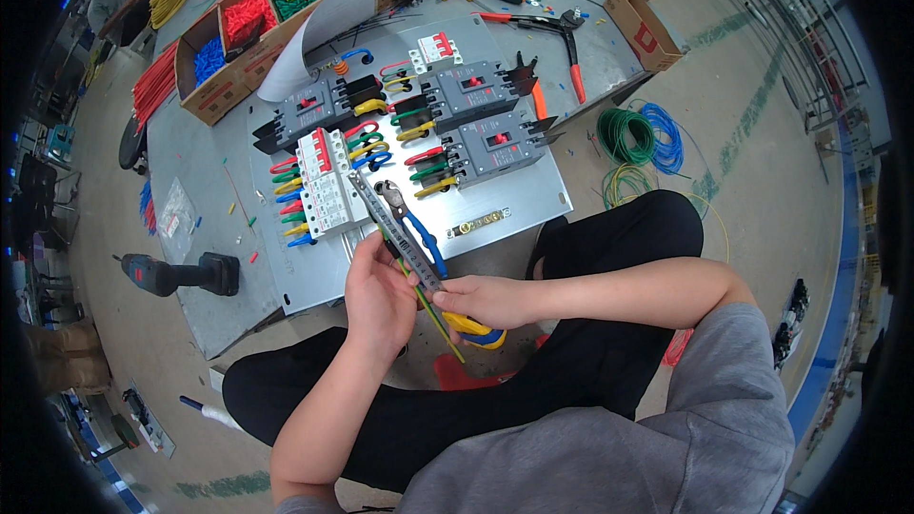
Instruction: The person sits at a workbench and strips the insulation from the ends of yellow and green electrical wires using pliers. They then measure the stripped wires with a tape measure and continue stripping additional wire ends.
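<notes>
My left hand (pixel 378 287) pinches a thin yellow-green wire (pixel 441 326), which lies along a grey marked tape blade. The blade (pixel 400 231) slants from over the metal panel down to my right hand (pixel 487 302). There my fingers close on what looks like a tape measure, its yellow-and-blue case (pixel 484 335) partly hidden beneath the hand. Beside the blade, cutting pliers with blue handles (pixel 426 240) rest on the panel. The silver mounting panel (pixel 514 219) carries grey circuit breakers (pixel 490 145) and a white breaker block (pixel 333 192) with short coloured wires.
A cardboard box (pixel 248 62) of coloured caps stands at the far left of the table. A cordless driver (pixel 181 274) lies at the left. Red-handled crimpers (pixel 562 24) and a small carton (pixel 640 33) are far right. Wire coils (pixel 628 136) lie on the floor.
</notes>
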Motion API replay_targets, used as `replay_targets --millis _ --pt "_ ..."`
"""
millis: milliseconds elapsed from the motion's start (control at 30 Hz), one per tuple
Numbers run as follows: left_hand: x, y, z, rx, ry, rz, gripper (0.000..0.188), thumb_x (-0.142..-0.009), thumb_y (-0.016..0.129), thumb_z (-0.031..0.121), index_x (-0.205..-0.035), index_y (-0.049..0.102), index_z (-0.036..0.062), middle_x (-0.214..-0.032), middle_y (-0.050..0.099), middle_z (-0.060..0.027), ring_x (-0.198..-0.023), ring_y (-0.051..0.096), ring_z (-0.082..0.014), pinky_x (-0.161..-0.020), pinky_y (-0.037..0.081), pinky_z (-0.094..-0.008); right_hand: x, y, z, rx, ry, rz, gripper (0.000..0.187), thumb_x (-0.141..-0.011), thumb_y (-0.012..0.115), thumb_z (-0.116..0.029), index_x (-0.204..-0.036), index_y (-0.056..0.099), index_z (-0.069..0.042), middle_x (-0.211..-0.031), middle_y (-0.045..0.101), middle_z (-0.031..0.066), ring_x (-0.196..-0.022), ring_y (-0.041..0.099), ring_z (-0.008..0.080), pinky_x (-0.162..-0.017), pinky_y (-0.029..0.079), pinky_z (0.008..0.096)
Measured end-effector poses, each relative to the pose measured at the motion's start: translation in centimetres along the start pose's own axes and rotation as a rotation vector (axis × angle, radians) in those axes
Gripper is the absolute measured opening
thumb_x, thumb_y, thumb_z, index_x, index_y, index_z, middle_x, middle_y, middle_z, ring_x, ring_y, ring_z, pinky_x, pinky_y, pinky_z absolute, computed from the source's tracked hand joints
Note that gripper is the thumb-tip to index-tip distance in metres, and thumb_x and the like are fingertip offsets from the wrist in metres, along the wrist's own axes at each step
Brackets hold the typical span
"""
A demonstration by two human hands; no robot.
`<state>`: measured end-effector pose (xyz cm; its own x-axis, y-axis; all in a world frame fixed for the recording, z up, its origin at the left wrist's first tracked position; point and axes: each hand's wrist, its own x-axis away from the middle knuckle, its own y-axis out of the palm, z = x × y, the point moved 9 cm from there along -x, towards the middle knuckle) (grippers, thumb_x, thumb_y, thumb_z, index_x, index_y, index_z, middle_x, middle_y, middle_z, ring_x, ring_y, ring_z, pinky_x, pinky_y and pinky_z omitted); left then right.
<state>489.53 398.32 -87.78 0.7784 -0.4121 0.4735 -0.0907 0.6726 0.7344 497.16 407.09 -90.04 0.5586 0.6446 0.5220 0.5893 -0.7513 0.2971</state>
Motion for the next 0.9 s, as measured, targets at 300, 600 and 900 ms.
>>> replay_targets --millis 300,600,900 --pt "0.22 0.39 0.41 -0.011 0.032 0.084 0.022 -0.1 0.046 0.021 -0.112 0.058 0.0059 -0.099 0.068 -0.0071 -0.075 0.054 -0.0147 -0.071 0.046 -0.0298 0.11 0.0 -0.1 -0.035 0.001 0.004 0.038 -0.116 0.033 -0.038 -0.117 0.053 -0.006 -0.094 0.065 0.0063 -0.087 0.068 0.0154 -0.084 0.055 0.0338" --pt "0.27 0.58 0.25 -0.022 0.001 0.072 0.024 -0.095 0.043 0.014 -0.115 0.054 0.0049 -0.097 0.066 -0.0087 -0.074 0.051 -0.0159 -0.072 0.048 -0.031 -0.11 -0.12 0.26 -0.004 0.019 0.005 0.04 -0.116 0.033 -0.041 -0.12 0.054 -0.007 -0.095 0.068 0.0053 -0.09 0.069 0.015 -0.085 0.055 0.0327" --pt "0.12 0.29 0.03 -0.028 0.0 0.051 0.025 -0.095 0.044 0.012 -0.115 0.057 0.0043 -0.1 0.067 -0.0075 -0.078 0.056 -0.0157 -0.07 0.047 -0.0297 0.14 -0.1 0.07 -0.001 0.041 0.004 0.039 -0.116 0.032 -0.042 -0.119 0.053 -0.009 -0.096 0.07 0.0049 -0.091 0.069 0.015 -0.084 0.056 0.0325"
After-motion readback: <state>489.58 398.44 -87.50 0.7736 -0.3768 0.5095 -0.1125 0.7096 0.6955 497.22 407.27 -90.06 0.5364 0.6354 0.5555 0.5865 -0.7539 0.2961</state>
